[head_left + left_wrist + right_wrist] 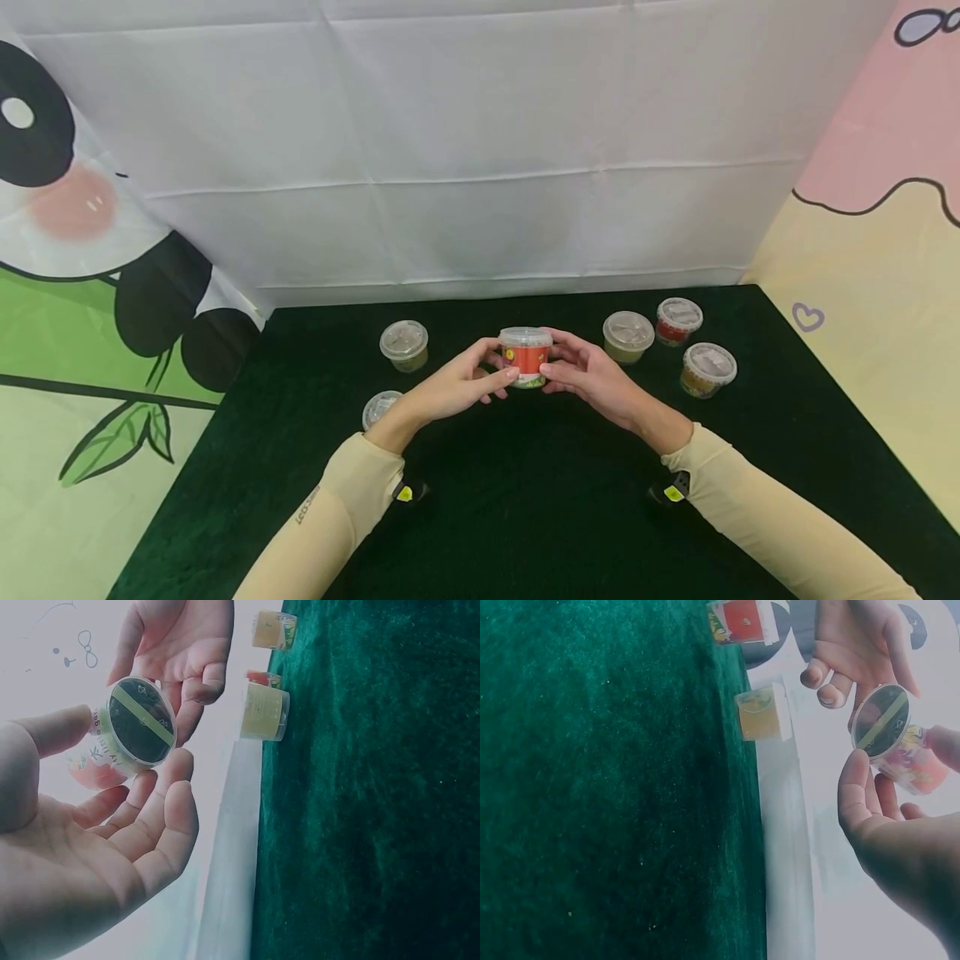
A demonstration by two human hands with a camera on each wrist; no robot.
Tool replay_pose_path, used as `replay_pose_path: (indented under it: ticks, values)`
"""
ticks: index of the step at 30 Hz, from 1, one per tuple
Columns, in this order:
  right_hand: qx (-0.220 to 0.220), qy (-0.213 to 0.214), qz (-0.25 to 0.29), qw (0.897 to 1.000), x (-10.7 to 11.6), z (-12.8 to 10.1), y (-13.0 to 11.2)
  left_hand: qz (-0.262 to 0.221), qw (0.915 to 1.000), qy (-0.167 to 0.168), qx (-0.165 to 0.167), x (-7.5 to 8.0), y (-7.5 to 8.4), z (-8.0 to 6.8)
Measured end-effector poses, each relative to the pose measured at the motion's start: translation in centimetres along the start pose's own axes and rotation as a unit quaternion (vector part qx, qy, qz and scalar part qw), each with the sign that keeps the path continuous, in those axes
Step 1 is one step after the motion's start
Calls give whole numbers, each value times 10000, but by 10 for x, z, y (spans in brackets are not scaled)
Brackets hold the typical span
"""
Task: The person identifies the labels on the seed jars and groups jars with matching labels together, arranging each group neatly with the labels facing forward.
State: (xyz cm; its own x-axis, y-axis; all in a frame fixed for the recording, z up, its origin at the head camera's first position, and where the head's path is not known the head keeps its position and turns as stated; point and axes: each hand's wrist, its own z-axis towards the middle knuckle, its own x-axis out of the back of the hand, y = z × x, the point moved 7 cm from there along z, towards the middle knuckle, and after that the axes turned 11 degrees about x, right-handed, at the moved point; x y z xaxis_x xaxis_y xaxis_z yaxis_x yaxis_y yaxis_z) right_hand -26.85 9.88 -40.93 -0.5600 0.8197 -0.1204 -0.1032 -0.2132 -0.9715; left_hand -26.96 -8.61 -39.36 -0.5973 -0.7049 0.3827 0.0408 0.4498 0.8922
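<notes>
Between my two hands, a small clear plastic cup [525,358] with a red label and a transparent lid is held up over the table. My left hand [457,390] grips its left side, thumb across the front. On the other side my right hand [603,385] grips it likewise, thumb on the label's right edge. Seen from below in the left wrist view, the cup's round base [141,720] looks dark with a pale green stripe. The right wrist view also shows this base [882,720], with fingers around the cup. Some fingertips are hidden behind it in the head view.
Similar lidded cups stand about on the dark green cloth [525,500]. At left are a pale one [405,346] and one [381,407] partly hidden by my left wrist. At right stand a pale cup [628,336], a red one [678,322] and a yellowish one [708,370].
</notes>
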Motion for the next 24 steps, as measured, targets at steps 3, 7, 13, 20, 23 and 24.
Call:
replay_pose_path:
  ticks: [3,7,13,20,23,24]
  values:
    - [30,-7,-13,10000,1,-1,0,13,10000,7,4,-1,1,0]
    - [70,4,-37,10000,2,-2,-1,23,10000,16,8,-3,2,1]
    - [-16,47,-85,10000,4,-4,-2,-12,10000,-7,14,-6,4,1]
    - [0,-16,-7,10000,5,-4,-3,-31,10000,-37,19,-6,3,1]
    - [44,-63,73,9999,4,-4,-3,-89,9999,-30,45,-5,3,0]
    - [55,-88,95,9999,4,-4,-2,-103,9999,-24,58,-5,3,0]
